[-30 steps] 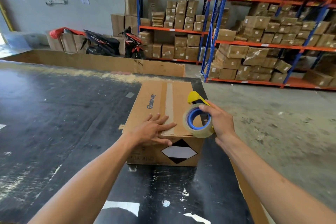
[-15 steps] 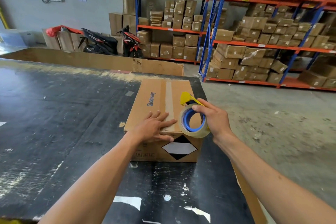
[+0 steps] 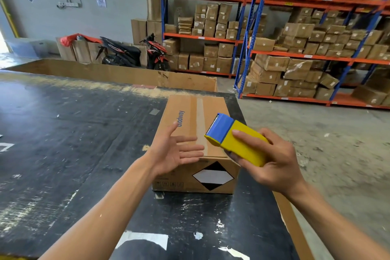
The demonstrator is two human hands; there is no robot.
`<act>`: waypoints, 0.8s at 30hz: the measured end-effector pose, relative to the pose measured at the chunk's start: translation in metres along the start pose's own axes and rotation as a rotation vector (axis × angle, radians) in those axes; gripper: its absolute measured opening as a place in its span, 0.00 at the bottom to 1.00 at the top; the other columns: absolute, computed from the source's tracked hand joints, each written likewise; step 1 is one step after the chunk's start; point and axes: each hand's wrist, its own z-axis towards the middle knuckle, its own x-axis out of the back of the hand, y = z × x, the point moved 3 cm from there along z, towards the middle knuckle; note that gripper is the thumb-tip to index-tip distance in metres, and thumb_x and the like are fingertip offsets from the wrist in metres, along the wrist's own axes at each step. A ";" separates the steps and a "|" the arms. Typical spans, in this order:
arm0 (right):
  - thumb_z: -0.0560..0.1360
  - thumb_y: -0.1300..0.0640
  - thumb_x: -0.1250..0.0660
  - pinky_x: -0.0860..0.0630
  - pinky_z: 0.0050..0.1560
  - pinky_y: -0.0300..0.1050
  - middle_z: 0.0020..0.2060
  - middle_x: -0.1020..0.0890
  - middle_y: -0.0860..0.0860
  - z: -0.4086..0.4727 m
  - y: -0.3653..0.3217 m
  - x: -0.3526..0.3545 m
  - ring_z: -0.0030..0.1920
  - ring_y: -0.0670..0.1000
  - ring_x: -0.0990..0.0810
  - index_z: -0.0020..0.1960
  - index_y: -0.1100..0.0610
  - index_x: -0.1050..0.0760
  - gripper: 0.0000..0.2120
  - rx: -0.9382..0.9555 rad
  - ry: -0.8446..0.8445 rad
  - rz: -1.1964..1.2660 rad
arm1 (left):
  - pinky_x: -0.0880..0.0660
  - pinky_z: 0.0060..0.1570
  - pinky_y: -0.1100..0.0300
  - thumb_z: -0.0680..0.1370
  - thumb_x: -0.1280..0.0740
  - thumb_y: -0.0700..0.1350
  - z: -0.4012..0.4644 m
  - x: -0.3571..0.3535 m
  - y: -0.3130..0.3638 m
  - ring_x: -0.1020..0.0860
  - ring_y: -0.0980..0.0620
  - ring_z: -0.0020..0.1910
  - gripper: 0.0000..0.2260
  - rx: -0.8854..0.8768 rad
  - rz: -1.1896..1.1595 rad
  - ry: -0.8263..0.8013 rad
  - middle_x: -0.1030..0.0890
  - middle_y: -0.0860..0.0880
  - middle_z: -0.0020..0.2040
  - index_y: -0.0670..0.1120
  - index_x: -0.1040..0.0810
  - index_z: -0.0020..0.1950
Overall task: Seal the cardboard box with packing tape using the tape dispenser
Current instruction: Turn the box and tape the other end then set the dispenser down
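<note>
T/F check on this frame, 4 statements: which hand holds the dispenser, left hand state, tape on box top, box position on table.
1. The right hand grips the yellow and blue tape dispenser. True.
2. The left hand presses flat on the cardboard box. False: it is open, palm turned up, fingers spread at the box's near edge.
3. A tape strip already runs along the box top. True.
4. The box sits at the table's left edge. False: it sits near the right edge.

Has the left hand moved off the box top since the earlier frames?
Yes. The left hand earlier lay flat, palm down, on the cardboard box near its front edge; now it is lifted clear, palm turned up and open, above that edge.
</note>
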 end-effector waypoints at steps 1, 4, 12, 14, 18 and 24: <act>0.66 0.53 0.19 0.33 0.38 0.31 0.40 0.26 0.52 -0.004 0.004 -0.004 0.35 0.48 0.28 0.63 0.51 0.19 0.25 0.014 -0.034 -0.009 | 0.32 0.70 0.38 0.80 0.43 0.65 -0.005 -0.005 0.001 0.22 0.31 0.62 0.34 0.009 -0.016 -0.037 0.21 0.30 0.62 0.35 0.29 0.69; 0.66 0.49 0.21 0.25 0.36 0.41 0.42 0.26 0.49 -0.022 0.023 -0.030 0.37 0.49 0.24 0.67 0.38 0.24 0.30 -0.033 -0.252 -0.054 | 0.25 0.63 0.42 0.80 0.41 0.65 -0.015 -0.021 0.002 0.20 0.34 0.60 0.33 -0.022 0.012 -0.053 0.20 0.31 0.60 0.36 0.27 0.68; 0.66 0.53 0.19 0.33 0.41 0.31 0.44 0.26 0.47 -0.024 0.025 -0.037 0.41 0.44 0.26 0.66 0.45 0.21 0.29 -0.014 -0.228 0.080 | 0.17 0.50 0.53 0.74 0.27 0.43 -0.013 -0.013 -0.006 0.16 0.45 0.49 0.15 -0.053 0.095 0.128 0.14 0.40 0.52 0.39 0.19 0.58; 0.65 0.54 0.18 0.34 0.42 0.29 0.45 0.26 0.46 -0.022 0.027 -0.040 0.43 0.41 0.26 0.65 0.47 0.20 0.29 -0.024 -0.231 0.089 | 0.17 0.48 0.55 0.76 0.29 0.38 -0.012 -0.014 -0.005 0.16 0.46 0.49 0.12 -0.061 0.109 0.132 0.15 0.41 0.53 0.39 0.19 0.59; 0.68 0.48 0.19 0.28 0.40 0.36 0.45 0.23 0.49 -0.018 0.025 -0.048 0.41 0.46 0.23 0.66 0.44 0.21 0.28 -0.044 -0.301 0.146 | 0.17 0.40 0.58 0.78 0.31 0.33 -0.008 -0.013 -0.006 0.17 0.49 0.42 0.12 -0.106 0.196 0.278 0.15 0.42 0.49 0.37 0.21 0.62; 0.70 0.40 0.26 0.36 0.39 0.27 0.45 0.28 0.37 0.000 0.037 -0.034 0.40 0.36 0.27 0.65 0.44 0.20 0.24 -0.058 -0.412 0.099 | 0.16 0.38 0.56 0.77 0.34 0.27 -0.026 0.028 0.021 0.13 0.44 0.39 0.10 -0.281 0.211 0.570 0.13 0.39 0.41 0.33 0.21 0.58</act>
